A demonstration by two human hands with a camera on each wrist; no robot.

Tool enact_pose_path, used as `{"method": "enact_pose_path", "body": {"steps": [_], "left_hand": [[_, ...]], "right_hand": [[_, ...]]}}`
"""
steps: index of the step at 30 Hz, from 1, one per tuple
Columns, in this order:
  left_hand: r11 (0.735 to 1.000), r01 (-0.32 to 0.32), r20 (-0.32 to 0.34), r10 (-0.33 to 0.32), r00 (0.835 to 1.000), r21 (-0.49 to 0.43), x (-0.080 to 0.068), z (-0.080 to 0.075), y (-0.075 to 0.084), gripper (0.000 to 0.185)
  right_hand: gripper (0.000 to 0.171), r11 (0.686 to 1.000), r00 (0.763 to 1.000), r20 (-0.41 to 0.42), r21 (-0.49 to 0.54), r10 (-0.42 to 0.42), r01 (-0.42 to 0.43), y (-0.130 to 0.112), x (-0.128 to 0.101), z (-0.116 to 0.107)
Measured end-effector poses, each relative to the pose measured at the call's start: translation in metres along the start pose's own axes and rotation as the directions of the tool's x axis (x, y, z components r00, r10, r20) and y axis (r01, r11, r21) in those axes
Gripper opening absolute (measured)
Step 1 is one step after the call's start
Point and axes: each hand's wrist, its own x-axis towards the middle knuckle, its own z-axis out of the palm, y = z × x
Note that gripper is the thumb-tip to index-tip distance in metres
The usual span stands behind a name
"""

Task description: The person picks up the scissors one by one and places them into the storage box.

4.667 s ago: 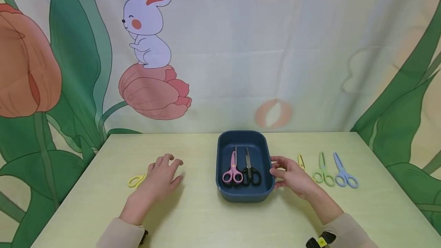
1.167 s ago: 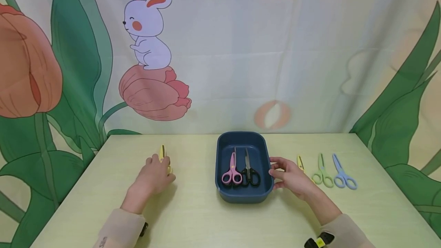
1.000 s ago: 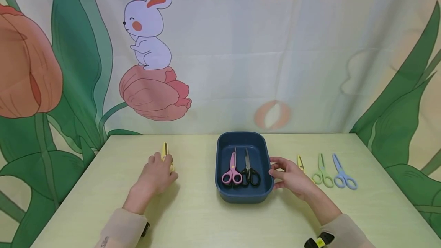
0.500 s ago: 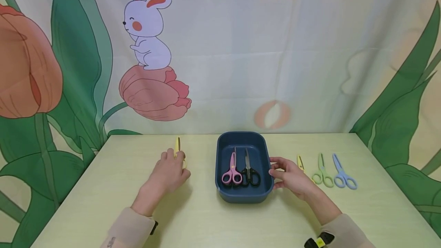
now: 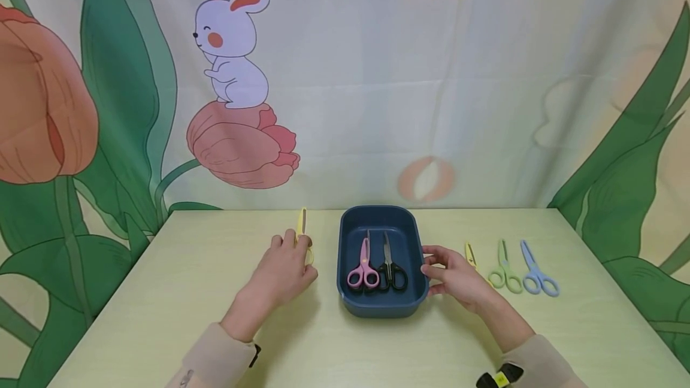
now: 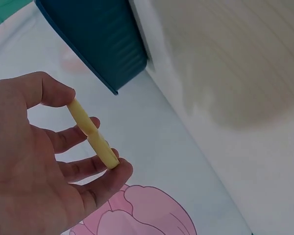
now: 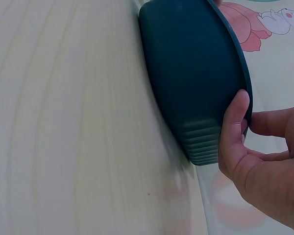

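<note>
My left hand (image 5: 280,268) pinches a pair of yellow scissors (image 5: 302,223), tips pointing away from me, to the left of a dark blue box. In the left wrist view the scissors (image 6: 99,144) show edge-on between thumb and fingertips, clear of the table. On the right side of the box (image 5: 383,311), my right hand (image 5: 458,277) grips the rim; the right wrist view shows fingers on either side of the box wall (image 7: 196,68). Inside lie pink-handled scissors (image 5: 365,259) and black-handled scissors (image 5: 388,256), with more black handle showing under the pink pair.
Right of the box, another yellow pair of scissors (image 5: 470,256) is partly hidden by my right hand. Beyond it lie green scissors (image 5: 505,268) and blue scissors (image 5: 533,268). A printed curtain (image 5: 345,76) hangs right behind the table's back edge.
My left hand has picked up the yellow scissors from the table's left side and carried them rightward, close to the box. The right hand and the box have stayed in place.
</note>
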Motion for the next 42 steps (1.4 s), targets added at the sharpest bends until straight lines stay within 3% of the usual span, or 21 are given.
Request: {"method": "enact_pose_path", "body": {"steps": [26, 36, 42], "left_hand": [[0.991, -0.064, 0.007, 0.065, 0.998, -0.121, 0.015, 0.003, 0.051, 0.042], [0.987, -0.161, -0.026, 0.161, 0.987, -0.022, 0.019, 0.008, 0.074, 0.044], [0.984, -0.175, 0.005, 0.175, 0.985, -0.015, 0.023, 0.013, 0.083, 0.040]], "right_hand": [[0.049, 1.000, 1.000, 0.001, 0.010, -0.005, 0.005, 0.002, 0.001, 0.000], [0.049, 1.000, 1.000, 0.004, 0.008, -0.003, 0.003, 0.001, -0.001, 0.001], [0.049, 1.000, 1.000, -0.004, 0.007, 0.000, 0.000, 0.000, -0.001, 0.001]]}}
